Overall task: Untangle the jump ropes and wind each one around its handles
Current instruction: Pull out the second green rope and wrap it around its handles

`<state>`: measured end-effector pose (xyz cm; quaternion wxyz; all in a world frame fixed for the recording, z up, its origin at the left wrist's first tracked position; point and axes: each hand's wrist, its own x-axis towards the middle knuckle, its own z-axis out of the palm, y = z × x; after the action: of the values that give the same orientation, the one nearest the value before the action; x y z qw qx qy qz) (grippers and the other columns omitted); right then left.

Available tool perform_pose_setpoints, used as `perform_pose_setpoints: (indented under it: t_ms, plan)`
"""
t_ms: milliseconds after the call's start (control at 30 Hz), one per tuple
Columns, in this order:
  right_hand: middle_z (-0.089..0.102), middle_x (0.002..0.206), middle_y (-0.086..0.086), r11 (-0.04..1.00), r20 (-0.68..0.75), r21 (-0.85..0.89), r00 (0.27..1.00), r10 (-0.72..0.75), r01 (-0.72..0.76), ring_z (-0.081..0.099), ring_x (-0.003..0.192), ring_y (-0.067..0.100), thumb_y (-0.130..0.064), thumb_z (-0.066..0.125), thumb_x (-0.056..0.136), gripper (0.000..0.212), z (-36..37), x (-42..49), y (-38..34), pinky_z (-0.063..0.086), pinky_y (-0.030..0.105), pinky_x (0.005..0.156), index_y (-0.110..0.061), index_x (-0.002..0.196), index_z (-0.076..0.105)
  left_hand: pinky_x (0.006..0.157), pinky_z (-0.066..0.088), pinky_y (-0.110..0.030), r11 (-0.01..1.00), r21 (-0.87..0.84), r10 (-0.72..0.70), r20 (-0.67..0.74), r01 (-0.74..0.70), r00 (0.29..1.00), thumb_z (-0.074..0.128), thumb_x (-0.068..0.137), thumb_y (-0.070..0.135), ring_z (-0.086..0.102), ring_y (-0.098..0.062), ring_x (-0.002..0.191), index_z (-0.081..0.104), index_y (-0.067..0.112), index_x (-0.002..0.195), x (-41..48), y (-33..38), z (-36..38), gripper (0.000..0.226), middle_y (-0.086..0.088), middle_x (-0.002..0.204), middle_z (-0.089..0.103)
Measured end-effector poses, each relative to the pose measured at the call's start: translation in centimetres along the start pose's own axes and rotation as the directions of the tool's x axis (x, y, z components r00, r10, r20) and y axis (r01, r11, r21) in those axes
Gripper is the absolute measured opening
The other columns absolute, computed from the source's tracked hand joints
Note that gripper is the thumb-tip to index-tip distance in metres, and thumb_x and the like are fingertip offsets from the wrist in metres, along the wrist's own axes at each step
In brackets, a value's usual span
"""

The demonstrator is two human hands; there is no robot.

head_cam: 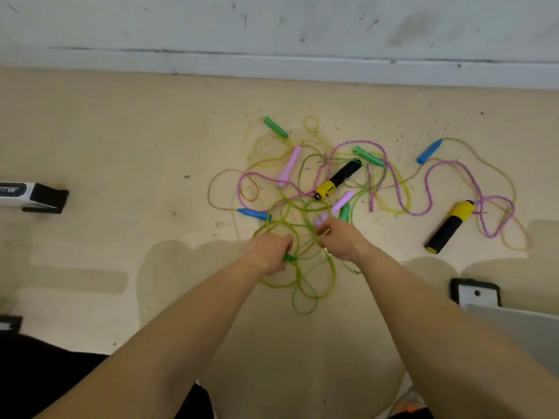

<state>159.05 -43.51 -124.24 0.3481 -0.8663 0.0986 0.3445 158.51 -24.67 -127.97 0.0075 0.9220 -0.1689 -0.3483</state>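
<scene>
Head view: left hand (267, 252) grips green handle (289, 257); right hand (343, 240) pinches green cord (333, 279) just beside it, loops between both.

beige floor (121, 131) | white wall (272, 25) | black-footed white bar (33, 195) left | black-rimmed plate (476, 293) right

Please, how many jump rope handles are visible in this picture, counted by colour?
Green handles: 4, one of them gripped by the left hand
Blue handles: 2
Pink handles: 2
Black-and-yellow handles: 2
Total: 10 handles
</scene>
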Motion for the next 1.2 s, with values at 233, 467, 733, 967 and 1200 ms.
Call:
perform_pose_setpoints:
  t_ms: [233,467,733,967,1200]
  plan:
    - [0.065,0.125,0.011,0.995,0.02,-0.087,0.999,-0.039,0.04,0.06,0.115,0.027,-0.011,0.047,0.097,0.035,-3.0,-2.4,-2.0,0.042,0.026,0.085,-0.013,0.128,0.063,0.074,0.045,-0.036,0.996,0.067,0.045,0.082,-0.051,0.996,0.052,0.094,0.062,0.059,-0.029,0.101,0.06,0.014,0.116,-2.1,1.5,-3.2,0.053,-0.007,0.115,0.052]
    - [0.028,0.149,0.008,0.936,0.004,-0.32,0.988,-0.156,0.149,0.025,0.137,0.034,-0.016,0.055,0.09,0.057,-5.0,-6.5,-5.5,0.029,0.042,0.113,-0.035,0.142,0.046,0.076,0.044,-0.039,0.995,0.035,0.093,-0.079,-0.091,0.992,0.034,0.098,0.065,0.052,-0.026,0.107,0.058,0.022,0.092,-6.4,3.0,-10.0,0.05,0.001,0.092,0.052]
    - [0.06,0.075,-0.003,0.902,0.044,-0.358,0.969,-0.242,0.241,0.058,0.075,0.016,-0.034,0.059,0.093,0.023,-10.1,-12.7,-9.4,0.04,0.028,0.061,-0.019,0.081,0.071,0.067,0.045,-0.031,0.887,-0.348,0.208,-0.286,-0.303,0.936,0.047,0.102,0.044,0.06,-0.015,0.068,0.056,0.024,0.078,-14.4,3.2,-19.8,0.032,0.006,0.073,0.067]
    - [0.075,0.094,0.01,0.973,-0.061,-0.108,0.975,-0.211,0.204,0.067,0.076,0.02,-0.03,0.055,0.099,0.029,-13.7,-16.3,-7.6,0.052,0.034,0.069,-0.009,0.082,0.063,0.063,0.051,-0.034,0.205,-0.861,-0.13,-0.496,-0.466,0.859,0.048,0.105,0.032,0.039,-0.014,0.048,0.051,0.015,0.071,-21.0,0.6,-25.8,0.038,0.006,0.05,0.032]
    - [0.07,0.077,0.009,0.738,-0.224,0.549,0.92,-0.323,0.393,0.064,0.058,0.017,-0.016,0.051,0.104,0.02,-14.6,-19.8,-9.9,0.057,0.028,0.06,-0.004,0.099,0.065,0.069,0.052,-0.033,0.358,-0.874,-0.152,-0.401,-0.328,0.904,0.044,0.106,0.034,0.061,-0.021,0.077,0.07,0.009,0.102,-20.0,0.4,-22.2,0.037,-0.003,0.084,0.068]
